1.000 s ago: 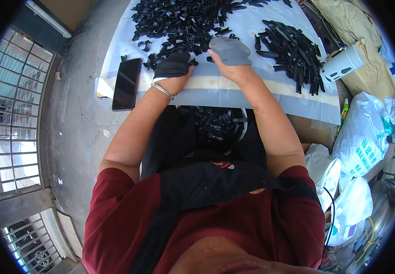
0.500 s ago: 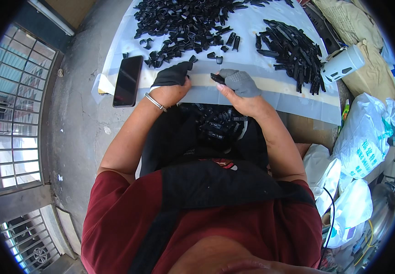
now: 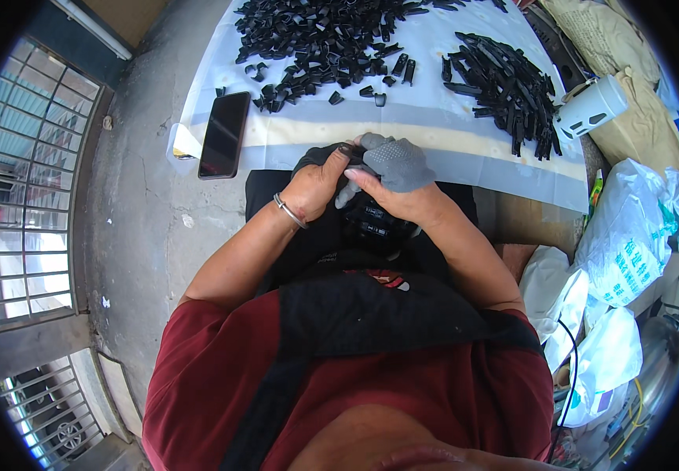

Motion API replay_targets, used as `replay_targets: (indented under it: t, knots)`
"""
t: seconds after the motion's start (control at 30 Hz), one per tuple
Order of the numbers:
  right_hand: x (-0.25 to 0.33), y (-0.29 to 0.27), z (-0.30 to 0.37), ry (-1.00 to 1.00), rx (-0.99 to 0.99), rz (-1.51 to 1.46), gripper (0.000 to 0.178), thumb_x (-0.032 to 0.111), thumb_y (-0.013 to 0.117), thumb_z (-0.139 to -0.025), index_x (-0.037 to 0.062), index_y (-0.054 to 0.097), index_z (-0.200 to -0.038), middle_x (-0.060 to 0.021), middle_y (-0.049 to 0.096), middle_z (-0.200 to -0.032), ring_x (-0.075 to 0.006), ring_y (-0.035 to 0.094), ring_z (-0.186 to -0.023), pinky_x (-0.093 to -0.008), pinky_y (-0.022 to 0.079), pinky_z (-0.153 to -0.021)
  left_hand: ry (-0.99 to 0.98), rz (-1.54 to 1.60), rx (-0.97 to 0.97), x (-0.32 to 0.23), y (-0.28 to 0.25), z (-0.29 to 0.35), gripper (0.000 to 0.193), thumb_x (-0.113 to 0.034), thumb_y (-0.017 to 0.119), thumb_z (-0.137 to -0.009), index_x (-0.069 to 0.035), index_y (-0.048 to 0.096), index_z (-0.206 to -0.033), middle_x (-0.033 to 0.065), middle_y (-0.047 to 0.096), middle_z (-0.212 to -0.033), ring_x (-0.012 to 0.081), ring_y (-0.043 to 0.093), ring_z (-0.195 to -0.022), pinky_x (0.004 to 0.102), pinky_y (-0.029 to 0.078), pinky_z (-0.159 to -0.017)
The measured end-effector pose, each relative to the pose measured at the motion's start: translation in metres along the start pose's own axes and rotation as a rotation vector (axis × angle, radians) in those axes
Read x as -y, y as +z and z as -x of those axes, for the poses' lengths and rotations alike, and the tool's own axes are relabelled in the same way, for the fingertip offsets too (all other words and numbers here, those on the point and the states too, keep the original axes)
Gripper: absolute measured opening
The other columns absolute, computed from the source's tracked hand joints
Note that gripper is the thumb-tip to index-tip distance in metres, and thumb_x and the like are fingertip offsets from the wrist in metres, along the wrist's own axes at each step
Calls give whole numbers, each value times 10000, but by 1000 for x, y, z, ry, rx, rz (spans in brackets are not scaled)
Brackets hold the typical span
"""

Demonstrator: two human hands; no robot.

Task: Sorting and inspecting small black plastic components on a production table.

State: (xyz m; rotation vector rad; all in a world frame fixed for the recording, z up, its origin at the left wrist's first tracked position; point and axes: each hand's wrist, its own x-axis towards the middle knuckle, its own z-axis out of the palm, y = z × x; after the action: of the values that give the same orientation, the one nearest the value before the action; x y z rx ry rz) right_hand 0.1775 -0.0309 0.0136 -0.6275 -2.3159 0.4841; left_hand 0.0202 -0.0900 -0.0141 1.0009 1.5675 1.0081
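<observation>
A small, makeshift workshop is suggested by what is shown. On the white-covered counter [image 3: 434,90], short black parts [image 3: 324,39] and long black parts [image 3: 504,90] are heaped loose, in bulk. The grey floor [image 3: 143,173] is left bare and cracked, bordered by a barred window [image 3: 25,228]. Along the right side, brown sacks [image 3: 638,118] and white plastic bags [image 3: 626,235] are crowded together.

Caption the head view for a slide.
Gloved left hand and right hand meet at the near edge of the table; short black pieces and long black pieces lie piled beyond.
</observation>
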Motion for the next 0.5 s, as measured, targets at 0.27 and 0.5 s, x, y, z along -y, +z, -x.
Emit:
replay_targets:
  t: [0.27, 0.5]
  knots:
    - [-1, -25, 6, 52, 117, 117, 234, 258, 585, -827, 30, 612, -864, -129, 605, -772, -306, 562, -701, -379, 434, -642, 198, -27, 135, -25, -17, 3, 449, -399, 382, -924, -1, 587, -902, 52, 590, -740, 145, 517, -678, 278, 433, -644]
    - [-1, -26, 9, -38, 116, 132, 249, 260, 607, -808, 47, 628, -936, -114, 622, -844, -290, 572, -774, -372, 438, -708, 300, -166, 158, -38, -21, 7, 437, -384, 397, -920, 10, 584, -903, 89, 607, -765, 170, 539, -700, 302, 437, -666]
